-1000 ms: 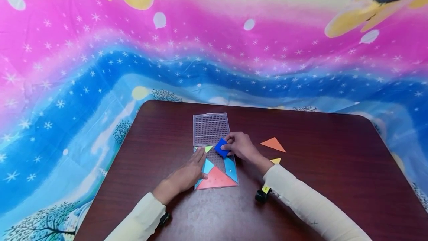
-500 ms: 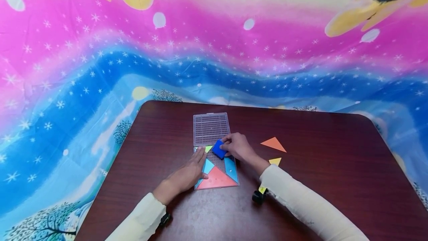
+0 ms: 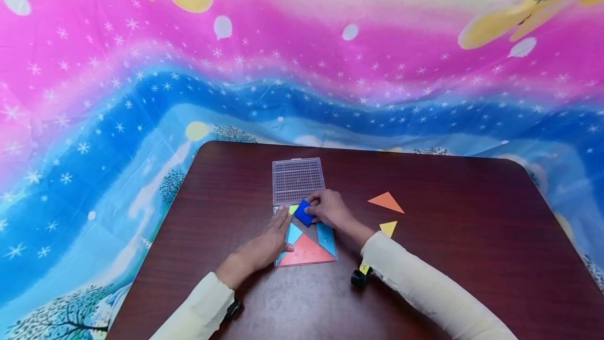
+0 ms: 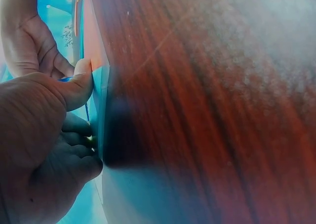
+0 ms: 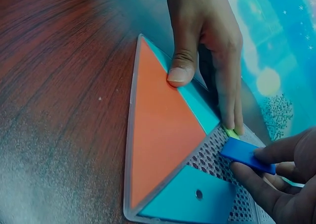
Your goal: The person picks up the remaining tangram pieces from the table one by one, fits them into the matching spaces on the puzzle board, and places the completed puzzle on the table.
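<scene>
In the head view my right hand [image 3: 332, 209] pinches a dark blue square tangram tile [image 3: 303, 214] between thumb and fingers, tilted over the open plastic tangram case [image 3: 298, 180]. The right wrist view shows that blue tile [image 5: 244, 153] just above bare perforated grid. My left hand [image 3: 264, 245] rests along the case's left side with straight fingers, its thumb touching the tiles near a large red-orange triangle [image 3: 306, 252]. Light blue tiles flank that triangle: a triangular one [image 3: 293, 233] and a four-sided one [image 3: 325, 237]. A light green tile [image 3: 293, 209] is partly hidden by my left fingertips.
Right of the case, an orange triangle [image 3: 387, 202] and a yellow triangle [image 3: 388, 228] lie on the dark wooden table [image 3: 448, 266]. The case lid lies folded back towards the far edge. A patterned cloth [image 3: 302, 77] hangs behind the table.
My right hand has carried the blue tile left and slightly down, closer to the green tile. The yellow triangle has come more fully into sight. My left hand stays in place.
</scene>
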{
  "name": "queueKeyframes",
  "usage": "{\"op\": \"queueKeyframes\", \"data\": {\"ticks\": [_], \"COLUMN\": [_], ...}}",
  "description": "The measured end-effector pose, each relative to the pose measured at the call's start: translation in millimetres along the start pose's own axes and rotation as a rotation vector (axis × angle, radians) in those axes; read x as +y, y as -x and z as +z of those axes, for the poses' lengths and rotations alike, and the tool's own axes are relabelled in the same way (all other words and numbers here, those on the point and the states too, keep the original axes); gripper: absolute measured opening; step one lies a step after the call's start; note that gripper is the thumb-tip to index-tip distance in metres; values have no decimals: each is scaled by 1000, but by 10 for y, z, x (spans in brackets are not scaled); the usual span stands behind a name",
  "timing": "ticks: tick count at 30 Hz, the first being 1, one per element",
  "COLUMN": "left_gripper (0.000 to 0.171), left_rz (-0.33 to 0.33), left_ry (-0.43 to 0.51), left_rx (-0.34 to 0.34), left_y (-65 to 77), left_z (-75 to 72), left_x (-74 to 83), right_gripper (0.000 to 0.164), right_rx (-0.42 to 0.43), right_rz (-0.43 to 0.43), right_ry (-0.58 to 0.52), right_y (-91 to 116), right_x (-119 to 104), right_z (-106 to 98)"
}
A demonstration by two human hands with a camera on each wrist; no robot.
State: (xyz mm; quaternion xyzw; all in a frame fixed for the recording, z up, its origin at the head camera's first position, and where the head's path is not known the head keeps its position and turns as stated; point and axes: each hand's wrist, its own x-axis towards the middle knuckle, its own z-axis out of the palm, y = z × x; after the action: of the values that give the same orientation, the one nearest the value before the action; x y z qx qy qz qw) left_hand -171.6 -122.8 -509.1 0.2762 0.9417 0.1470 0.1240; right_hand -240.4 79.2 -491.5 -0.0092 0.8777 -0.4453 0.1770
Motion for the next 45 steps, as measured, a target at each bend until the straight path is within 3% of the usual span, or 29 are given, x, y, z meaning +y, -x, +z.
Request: {"op": "queueKeyframes", "data": {"ticks": [16, 27, 45], "left_gripper": [79, 76, 75], "left_rz": [9, 32, 41], "left_ry": [-24, -2, -50], "left_rx": [-10, 12, 7], "left_y": [9, 7, -12], "left_z": [32, 43, 41], "left_x": [-5, -24, -35], "right_gripper": [17, 16, 12], "right_rx": [30, 96, 149], "right_rz": [-17, -139, -192], "right_ry": [34, 197, 262], "right_y": [38, 14, -25], "right_x": [-17, -34, -39], "right_z": [89, 109, 149]}}
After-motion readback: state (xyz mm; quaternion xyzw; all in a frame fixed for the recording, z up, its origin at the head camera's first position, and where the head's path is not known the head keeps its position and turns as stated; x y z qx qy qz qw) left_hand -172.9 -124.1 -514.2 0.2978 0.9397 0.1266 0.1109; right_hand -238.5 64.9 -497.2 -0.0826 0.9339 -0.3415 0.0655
